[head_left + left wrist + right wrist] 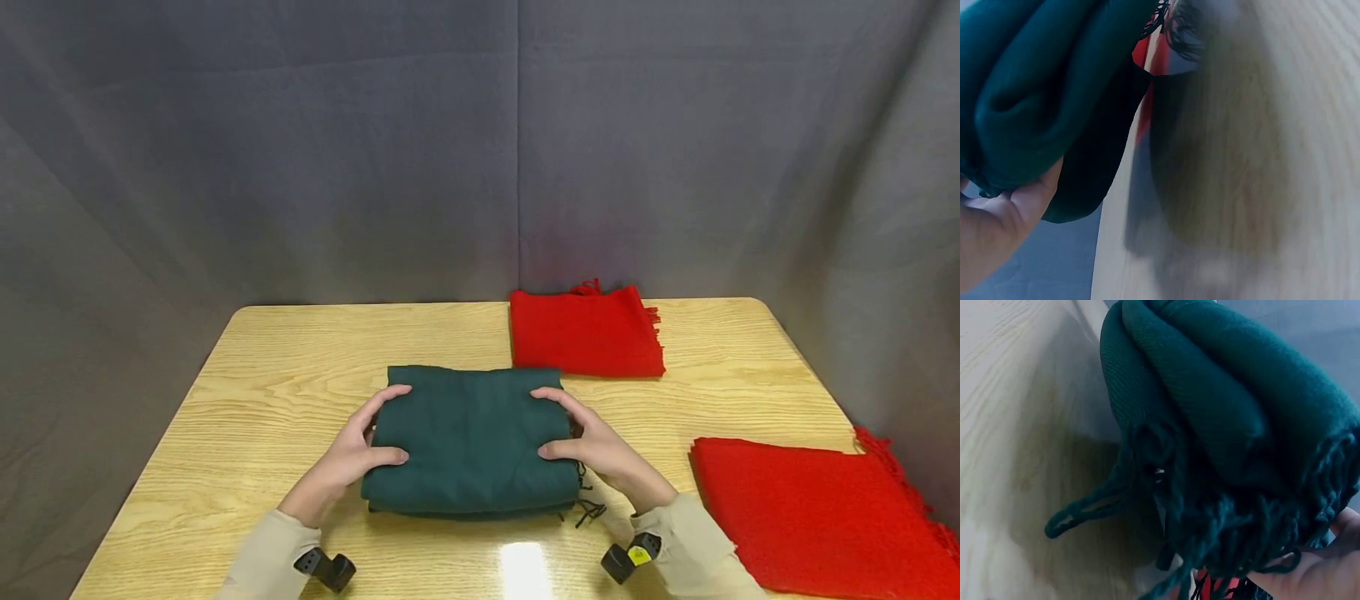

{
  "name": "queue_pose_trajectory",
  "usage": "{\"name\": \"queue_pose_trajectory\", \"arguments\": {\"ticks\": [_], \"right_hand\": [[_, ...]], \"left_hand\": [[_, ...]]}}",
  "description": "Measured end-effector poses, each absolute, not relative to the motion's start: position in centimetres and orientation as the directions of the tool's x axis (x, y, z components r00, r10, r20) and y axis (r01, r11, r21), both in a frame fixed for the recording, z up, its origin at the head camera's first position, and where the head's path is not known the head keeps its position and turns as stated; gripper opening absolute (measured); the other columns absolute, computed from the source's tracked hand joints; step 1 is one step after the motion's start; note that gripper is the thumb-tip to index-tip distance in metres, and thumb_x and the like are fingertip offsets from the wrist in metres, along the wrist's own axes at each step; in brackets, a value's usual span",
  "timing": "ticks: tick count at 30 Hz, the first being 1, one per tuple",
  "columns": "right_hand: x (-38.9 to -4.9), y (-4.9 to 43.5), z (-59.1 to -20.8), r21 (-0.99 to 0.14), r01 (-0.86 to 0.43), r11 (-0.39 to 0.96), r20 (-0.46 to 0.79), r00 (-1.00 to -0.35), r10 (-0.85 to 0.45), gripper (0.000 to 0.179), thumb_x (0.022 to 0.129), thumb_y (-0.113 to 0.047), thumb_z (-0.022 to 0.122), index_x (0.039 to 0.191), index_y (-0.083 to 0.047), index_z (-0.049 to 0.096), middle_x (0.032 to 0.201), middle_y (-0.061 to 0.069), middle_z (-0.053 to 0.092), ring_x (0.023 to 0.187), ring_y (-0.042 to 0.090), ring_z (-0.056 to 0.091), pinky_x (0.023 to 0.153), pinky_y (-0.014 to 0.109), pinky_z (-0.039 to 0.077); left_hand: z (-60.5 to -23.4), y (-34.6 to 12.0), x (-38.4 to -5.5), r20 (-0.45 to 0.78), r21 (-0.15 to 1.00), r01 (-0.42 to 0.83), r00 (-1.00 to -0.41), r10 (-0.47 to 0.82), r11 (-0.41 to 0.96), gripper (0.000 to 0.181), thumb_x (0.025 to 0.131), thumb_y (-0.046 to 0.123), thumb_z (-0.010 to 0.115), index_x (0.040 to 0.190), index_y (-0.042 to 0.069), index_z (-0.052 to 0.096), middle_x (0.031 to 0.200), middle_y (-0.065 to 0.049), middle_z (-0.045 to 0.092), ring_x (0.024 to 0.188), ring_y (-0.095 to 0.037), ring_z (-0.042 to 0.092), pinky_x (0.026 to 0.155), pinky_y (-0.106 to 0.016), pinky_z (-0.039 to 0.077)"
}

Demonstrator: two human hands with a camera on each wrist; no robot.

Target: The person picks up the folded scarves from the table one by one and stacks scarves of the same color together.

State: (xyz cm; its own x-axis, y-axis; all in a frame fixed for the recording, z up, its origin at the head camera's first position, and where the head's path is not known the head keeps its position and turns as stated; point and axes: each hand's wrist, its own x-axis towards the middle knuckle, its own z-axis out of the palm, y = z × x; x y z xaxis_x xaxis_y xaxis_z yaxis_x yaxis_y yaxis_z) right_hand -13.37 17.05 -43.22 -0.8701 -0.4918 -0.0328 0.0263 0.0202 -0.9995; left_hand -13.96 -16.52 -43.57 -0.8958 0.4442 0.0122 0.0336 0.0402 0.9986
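Observation:
A dark green fringed scarf point(472, 442), folded into a thick rectangle, is held up between both hands over the front middle of the table. My left hand point(358, 454) grips its left end, thumb and a finger on the face toward me. At the opposite end my right hand point(603, 454) holds it the same way, beside the dark tassels point(590, 510). The left wrist view shows rolled layers of the scarf point(1029, 119) above the tabletop, with a shadow beneath. Knotted fringe point(1229, 531) hangs from the scarf's end in the right wrist view, partly covering the right hand's fingers.
One folded red scarf point(585, 333) lies at the table's back edge, right of centre. Another red fringed scarf point(817, 517) lies at the front right, reaching the table's side. Grey curtains point(360, 167) surround the light wooden table point(247, 392) at the back and sides.

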Motion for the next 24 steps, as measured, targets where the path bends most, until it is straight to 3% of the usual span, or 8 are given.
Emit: {"name": "queue_pose_trajectory", "arguments": {"ticks": [16,24], "right_hand": [[-16.3,14.3,-41.5,-0.996,0.086,0.037,-0.094,-0.893,-0.44,0.065,0.075,0.004,0.064,0.132,-0.016,0.042,0.12,0.014,0.048,0.105,0.025,0.048,0.083,0.036,0.045],[-17.9,12.9,-41.1,-0.996,0.078,0.048,-0.091,-0.893,-0.442,0.064,0.075,0.004,0.062,0.133,-0.014,0.042,0.118,0.014,0.05,0.102,0.025,0.049,0.082,0.036,0.045]], "left_hand": [[-42.4,-18.6,-15.9,0.005,0.995,0.04,-0.933,0.36,0.088,0.078,0.072,-0.009,0.062,0.139,0.014,0.033,0.124,-0.015,0.041,0.105,-0.024,0.049,0.08,-0.037,0.047],[-42.1,-19.8,-17.0,0.009,0.994,0.045,-0.943,0.333,0.1,0.077,0.072,-0.01,0.06,0.14,0.015,0.032,0.123,-0.015,0.04,0.105,-0.024,0.047,0.08,-0.037,0.047]]}}
